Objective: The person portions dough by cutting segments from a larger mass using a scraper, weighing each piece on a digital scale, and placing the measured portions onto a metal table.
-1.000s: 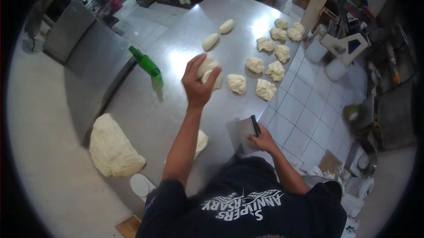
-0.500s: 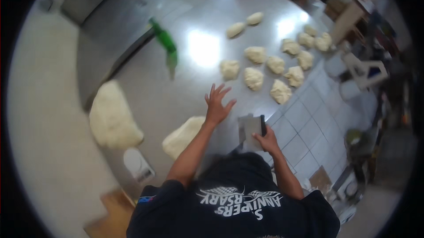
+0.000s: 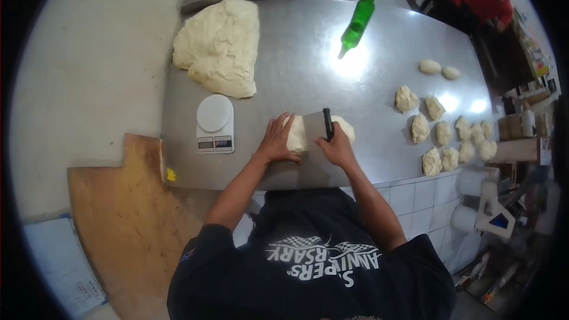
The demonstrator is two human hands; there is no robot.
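Left hand (image 3: 276,141) moved onto the dough piece (image 3: 298,137), right of the scale (image 3: 214,113), holding it thumb-to-fingers; right hand (image 3: 338,146) was clamped on the scraper (image 3: 317,130). Kinda close tbh, one skewed push could've nicked a finger.

A bakery-style kitchen: steel table (image 3: 290,65), white scale (image 3: 214,115), dough mass (image 3: 220,47) (and many smaller lumps (image 3: 420,128)).

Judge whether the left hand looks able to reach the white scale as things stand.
Probably yes: the white scale sits to the left of the left hand, and just tabletop shows between them. The hand would likely need to leave the dough it touches first.
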